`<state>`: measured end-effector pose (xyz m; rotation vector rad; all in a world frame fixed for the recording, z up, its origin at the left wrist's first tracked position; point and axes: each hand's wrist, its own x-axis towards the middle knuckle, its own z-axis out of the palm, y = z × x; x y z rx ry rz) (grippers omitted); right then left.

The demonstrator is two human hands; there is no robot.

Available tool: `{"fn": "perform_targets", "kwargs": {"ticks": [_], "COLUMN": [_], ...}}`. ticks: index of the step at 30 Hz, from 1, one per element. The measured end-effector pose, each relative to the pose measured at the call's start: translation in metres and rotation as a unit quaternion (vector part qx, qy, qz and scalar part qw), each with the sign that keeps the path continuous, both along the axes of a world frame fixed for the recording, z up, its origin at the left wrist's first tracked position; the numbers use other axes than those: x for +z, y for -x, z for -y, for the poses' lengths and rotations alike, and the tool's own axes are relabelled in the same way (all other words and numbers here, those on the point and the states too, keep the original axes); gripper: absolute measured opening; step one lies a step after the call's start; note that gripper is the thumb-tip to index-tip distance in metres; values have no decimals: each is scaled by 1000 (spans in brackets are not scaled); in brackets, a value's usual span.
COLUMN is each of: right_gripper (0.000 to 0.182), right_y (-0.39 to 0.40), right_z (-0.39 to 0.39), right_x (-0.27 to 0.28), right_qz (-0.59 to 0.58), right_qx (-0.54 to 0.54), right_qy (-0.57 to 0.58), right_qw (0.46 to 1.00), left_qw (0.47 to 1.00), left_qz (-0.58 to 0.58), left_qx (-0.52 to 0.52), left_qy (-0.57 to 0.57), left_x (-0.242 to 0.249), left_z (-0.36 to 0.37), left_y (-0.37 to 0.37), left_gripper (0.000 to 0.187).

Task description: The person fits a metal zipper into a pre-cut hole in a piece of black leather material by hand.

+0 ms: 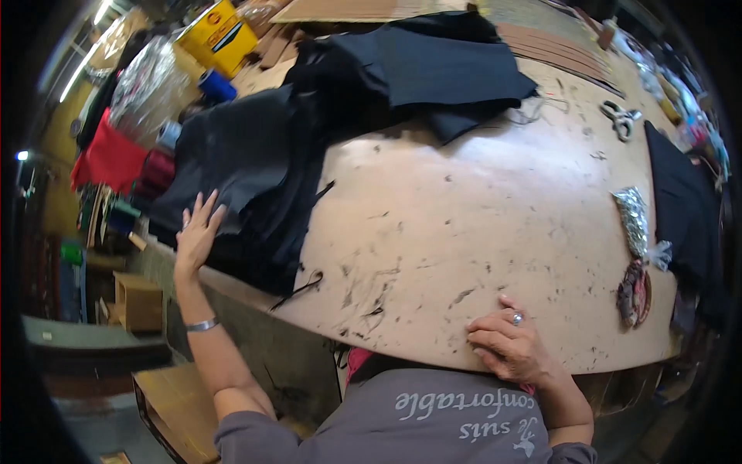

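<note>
My left hand lies with spread fingers on a stack of black fabric pieces at the left of the table. It holds nothing; a silver bracelet is on that wrist. My right hand rests near the table's front edge, its fingers loosely bent and a little apart, with a ring on one finger. Nothing shows in it. More black fabric lies folded across the back of the table, continuing from the stack. Loose dark threads lie by the stack's front corner.
Scissors lie at the right. Nearer me are a shiny silver packet and a dark reddish bundle. Black cloth hangs over the right edge. A yellow can and a blue thread spool stand back left.
</note>
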<state>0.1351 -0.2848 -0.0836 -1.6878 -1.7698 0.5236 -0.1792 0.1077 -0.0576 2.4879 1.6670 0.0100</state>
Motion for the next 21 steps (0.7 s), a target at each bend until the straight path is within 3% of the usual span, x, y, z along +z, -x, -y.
{"fn": "perform_targets", "kwargs": {"ticks": [2, 4, 6, 8, 10, 13, 14, 16, 17, 19, 21], "right_gripper": [15, 15, 15, 16, 17, 18, 18, 19, 19, 20, 23], "right_y": [0, 0, 0, -1, -3, -6, -7, -7, -8, -10, -14], "right_z": [1, 2, 3, 3, 5, 8, 9, 10, 11, 12, 14], "right_x": [0, -1, 0, 0, -1, -4, -4, -6, -6, -6, -1], "right_qz": [23, 49, 59, 66, 69, 52, 48, 33, 21, -5, -100], "right_qx": [3, 6, 10, 16, 17, 12, 7, 2, -2, -9, -74], "right_qy": [-13, -27, -38, -51, -58, -69, -72, -77, -71, -59, -77], "right_qw": [1000, 998, 997, 996, 996, 996, 996, 996, 997, 998, 989], "left_qw": [995, 986, 943, 901, 852, 940, 938, 927, 859, 650, 580], "left_qz": [-83, 4, 99, 115, 58, 23, 60, 276, 472, 647, 684], "left_qx": [50, -113, -282, -376, -416, -309, -313, -250, -148, -335, -365], "left_qy": [-11, -125, -145, -184, -313, -146, -134, -40, 133, 216, 252], "left_x": [33, 42, 66, 50, 17, -1, 7, 34, 56, 104, 139], "left_z": [16, 7, 50, 61, 53, 24, 13, -10, -5, 30, 71], "left_y": [-34, -63, -172, -235, -286, -335, -345, -369, -378, -377, -370], "left_gripper": [51, 45, 42, 43, 38, 35, 38, 36, 33, 35, 18]}}
